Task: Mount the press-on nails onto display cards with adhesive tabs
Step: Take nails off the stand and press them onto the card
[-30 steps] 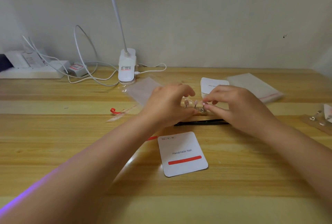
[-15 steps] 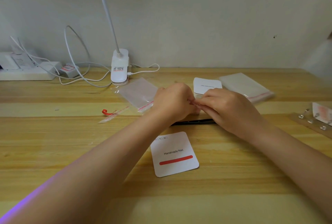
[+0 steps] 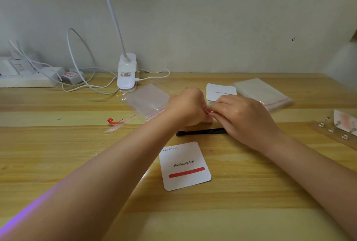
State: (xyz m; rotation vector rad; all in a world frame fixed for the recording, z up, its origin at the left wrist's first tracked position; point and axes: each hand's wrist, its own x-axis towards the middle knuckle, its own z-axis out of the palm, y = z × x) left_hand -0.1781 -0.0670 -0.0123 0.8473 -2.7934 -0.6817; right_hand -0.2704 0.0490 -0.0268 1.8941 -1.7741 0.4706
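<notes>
Press-on nails are hidden here: your left hand (image 3: 186, 108) and right hand (image 3: 239, 116) meet fingertip to fingertip above the black tweezers (image 3: 201, 131), fingers curled round something too small to identify. More nails sit on a strip (image 3: 332, 134) at the far right. Judged light, rigid and slippery, they are best pinched by the side edges. Nearer you lies a display card (image 3: 185, 167); a card stack (image 3: 220, 91) and clear bags (image 3: 149, 99) lie beyond.
</notes>
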